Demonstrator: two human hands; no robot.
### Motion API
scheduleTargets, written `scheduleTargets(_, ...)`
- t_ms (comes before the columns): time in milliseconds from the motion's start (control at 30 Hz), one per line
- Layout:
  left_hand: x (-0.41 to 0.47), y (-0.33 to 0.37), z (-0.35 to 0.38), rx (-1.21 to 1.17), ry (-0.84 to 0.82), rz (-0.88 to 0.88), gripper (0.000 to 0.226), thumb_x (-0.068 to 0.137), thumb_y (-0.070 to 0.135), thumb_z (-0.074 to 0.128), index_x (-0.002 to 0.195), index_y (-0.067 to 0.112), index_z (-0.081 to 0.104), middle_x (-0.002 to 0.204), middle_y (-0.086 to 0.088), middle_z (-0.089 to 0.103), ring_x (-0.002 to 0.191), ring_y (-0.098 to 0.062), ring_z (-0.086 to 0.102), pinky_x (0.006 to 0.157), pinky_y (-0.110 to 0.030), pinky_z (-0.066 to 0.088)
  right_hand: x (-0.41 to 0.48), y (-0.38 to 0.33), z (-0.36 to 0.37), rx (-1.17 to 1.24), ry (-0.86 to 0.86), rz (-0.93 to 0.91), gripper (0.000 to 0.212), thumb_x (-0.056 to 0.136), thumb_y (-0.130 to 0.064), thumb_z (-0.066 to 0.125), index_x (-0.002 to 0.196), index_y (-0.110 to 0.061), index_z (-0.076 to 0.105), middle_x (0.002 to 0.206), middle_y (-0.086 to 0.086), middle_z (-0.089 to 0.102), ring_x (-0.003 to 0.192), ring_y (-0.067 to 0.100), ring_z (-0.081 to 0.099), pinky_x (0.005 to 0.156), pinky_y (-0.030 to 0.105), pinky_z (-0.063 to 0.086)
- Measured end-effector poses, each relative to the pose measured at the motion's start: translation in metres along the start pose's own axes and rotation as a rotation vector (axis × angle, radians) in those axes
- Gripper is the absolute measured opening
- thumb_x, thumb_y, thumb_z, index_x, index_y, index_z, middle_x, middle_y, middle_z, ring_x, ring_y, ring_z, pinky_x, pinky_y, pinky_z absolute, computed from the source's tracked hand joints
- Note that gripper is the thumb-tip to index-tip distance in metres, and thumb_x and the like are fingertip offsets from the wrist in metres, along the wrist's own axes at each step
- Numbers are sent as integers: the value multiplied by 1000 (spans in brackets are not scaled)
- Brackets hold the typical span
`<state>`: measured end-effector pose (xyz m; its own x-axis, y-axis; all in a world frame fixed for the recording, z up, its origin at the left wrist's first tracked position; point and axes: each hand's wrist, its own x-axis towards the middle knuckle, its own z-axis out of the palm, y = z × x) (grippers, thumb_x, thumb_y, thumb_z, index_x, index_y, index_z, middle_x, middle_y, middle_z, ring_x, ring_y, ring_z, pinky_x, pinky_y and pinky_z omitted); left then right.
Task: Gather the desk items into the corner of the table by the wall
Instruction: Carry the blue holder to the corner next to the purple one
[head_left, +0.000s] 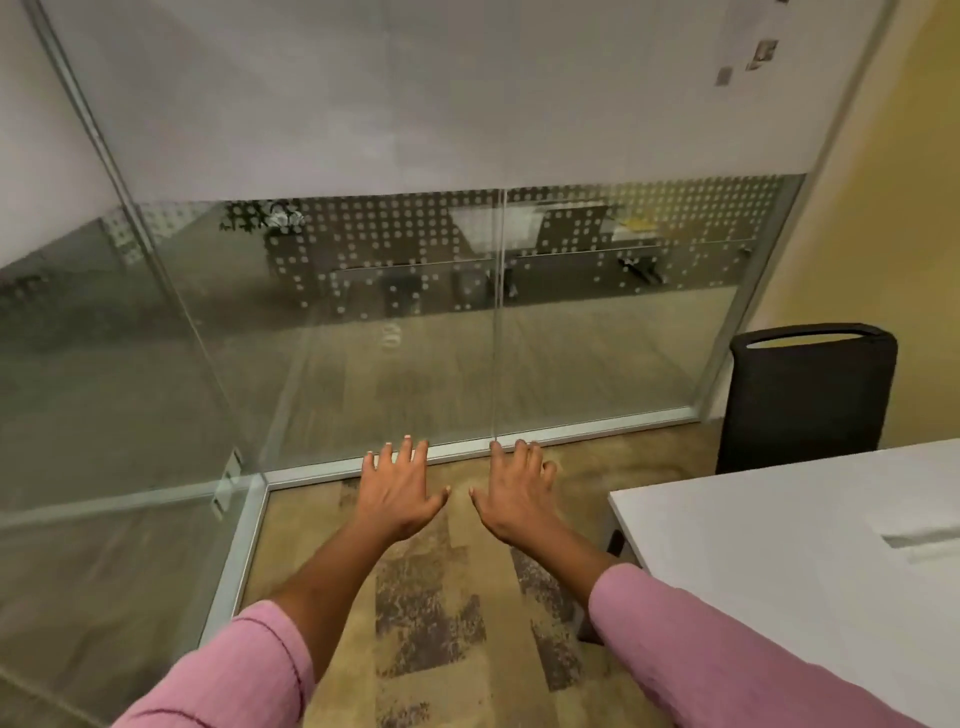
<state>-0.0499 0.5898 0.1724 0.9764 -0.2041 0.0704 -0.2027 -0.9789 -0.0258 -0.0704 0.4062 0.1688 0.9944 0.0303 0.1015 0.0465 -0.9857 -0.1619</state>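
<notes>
Desk items do not appear in view; judged from this, gathering has not begun. Both the left hand (400, 493) and right hand (514, 493) hover palm-down over the carpet (431, 623), fingers spread, holding nothing. The tabletop (779, 545) lies just right of the right hand; the items probably lie on its unseen part.

Count: 2 hands, i.e. left hand (399, 491) + right hand (515, 493). 2 pink sleeves: left sleeve (234, 675), right sleeve (691, 649). 1 white table (779, 545) near right, 1 black chair (808, 395) far right.
</notes>
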Motion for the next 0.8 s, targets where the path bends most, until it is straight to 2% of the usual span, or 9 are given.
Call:
scheduleTargets(167,130,-8,-1,32,5,182,89,78,74,23,146,16,22,154,-13,28,137,-37,30,109,-55,24,96,24,-2,3,42,157,75,88,-59,41,148,-17,23,151,22,25,140,43,16,108,56,23)
scheduleTargets(300,218,13,1,19,-5,321,88,79,72,24,146,16,21,154,-13,27,138,-37,28,110,-54,23,159,56,-4,1,84,279,74,88,-57,43,147,-17,24,150,22,25,140,42,17,108,54,24)
scheduleTargets(467,336,58,14,-5,-4,478,86,82,71,28,147,15,22,154,-14,27,138,-37,27,111,-54,22,244,114,1,-18,117,419,73,84,-58,46,142,-17,31,145,22,33,136,41,23,103,53,30)
scheduleTargets(800,562,178,35,-59,-14,664,86,81,72,24,147,17,18,156,-13,21,141,-35,22,113,-54,17,420,261,1,-46,143,575,73,85,-60,44,143,-19,28,146,22,31,138,43,22,105,53,29)
